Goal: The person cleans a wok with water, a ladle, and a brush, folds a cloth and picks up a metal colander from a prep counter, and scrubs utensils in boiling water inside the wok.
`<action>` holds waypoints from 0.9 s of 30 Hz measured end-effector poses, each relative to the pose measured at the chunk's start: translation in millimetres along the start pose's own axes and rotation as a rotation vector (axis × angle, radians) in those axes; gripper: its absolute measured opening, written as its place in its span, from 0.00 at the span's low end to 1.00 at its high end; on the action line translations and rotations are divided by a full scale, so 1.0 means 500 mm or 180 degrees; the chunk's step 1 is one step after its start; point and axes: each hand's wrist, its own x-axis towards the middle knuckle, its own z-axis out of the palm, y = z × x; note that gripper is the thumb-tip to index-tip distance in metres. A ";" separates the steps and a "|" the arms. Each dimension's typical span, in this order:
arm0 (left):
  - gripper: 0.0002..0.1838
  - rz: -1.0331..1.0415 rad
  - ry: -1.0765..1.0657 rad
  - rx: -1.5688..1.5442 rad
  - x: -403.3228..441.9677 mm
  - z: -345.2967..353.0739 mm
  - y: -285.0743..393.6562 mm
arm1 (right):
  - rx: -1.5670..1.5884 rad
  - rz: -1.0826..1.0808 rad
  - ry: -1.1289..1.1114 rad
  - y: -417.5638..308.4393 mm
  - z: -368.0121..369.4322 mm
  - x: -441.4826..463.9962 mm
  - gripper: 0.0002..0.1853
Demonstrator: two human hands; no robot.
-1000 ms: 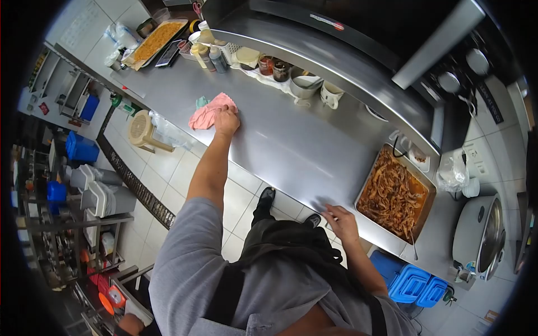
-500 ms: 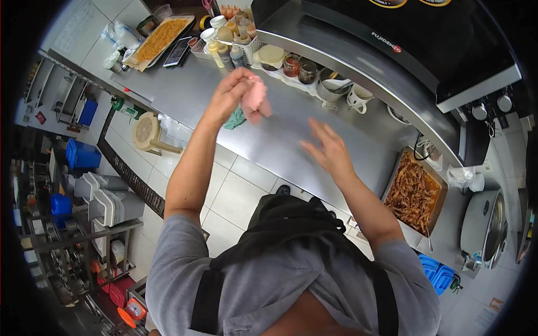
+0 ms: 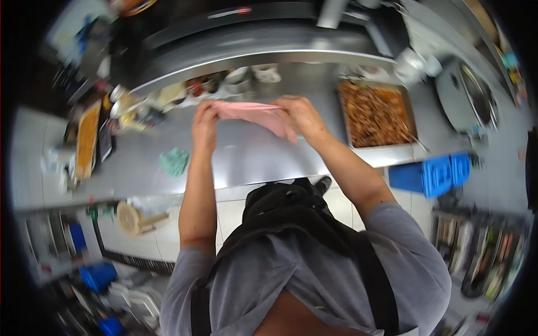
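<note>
Pink cloth (image 3: pixel 252 112) held stretched above the steel counter (image 3: pixel 246 157), upper centre of frame. Left hand (image 3: pixel 205 126): forearm near vertical in frame, fingers closed on the cloth's left end. Right hand (image 3: pixel 301 115): forearm slanting up and leftward, fingers gripping the cloth toward its right end, a loose part drooping below. Fingertips blurred; exact grip unclear. Green cloth (image 3: pixel 174 162) crumpled on counter, left of left forearm. Upper right: metal tray (image 3: pixel 411 109), brown shredded food (image 3: pixel 372 115) in orange liquid. Upper centre, beyond hands: white cup (image 3: pixel 267 73), contents indistinct. Upper left: blurred bottles (image 3: pixel 126 103).
</note>
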 end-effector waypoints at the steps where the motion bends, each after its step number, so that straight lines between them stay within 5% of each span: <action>1: 0.05 -0.0001 -0.0090 -0.0001 -0.009 0.008 -0.002 | -0.0128 -0.0067 -0.0005 0.004 -0.019 -0.015 0.09; 5: 0.07 -0.0393 -0.0740 0.0706 -0.062 0.008 -0.080 | -0.0133 -0.0265 0.0371 0.077 0.000 -0.138 0.05; 13: 0.05 -0.1074 -0.1024 0.1342 -0.180 0.020 -0.273 | -0.0180 0.1070 -0.0795 0.124 0.097 -0.354 0.09; 15: 0.08 -0.0971 -0.1150 0.1561 -0.189 0.030 -0.259 | -0.0109 0.1237 -0.0711 0.132 0.096 -0.366 0.09; 17: 0.12 -0.0080 -0.2158 0.2945 -0.191 0.051 -0.205 | -0.0004 0.1370 -0.0650 0.135 0.090 -0.370 0.08; 21: 0.16 0.0350 -0.2463 0.3069 -0.169 0.013 -0.215 | 0.0081 0.1267 -0.0529 0.125 0.070 -0.371 0.11; 27: 0.19 -0.0176 -0.1835 0.3028 -0.025 0.021 -0.222 | 0.0077 0.1676 0.0138 0.177 0.052 -0.301 0.11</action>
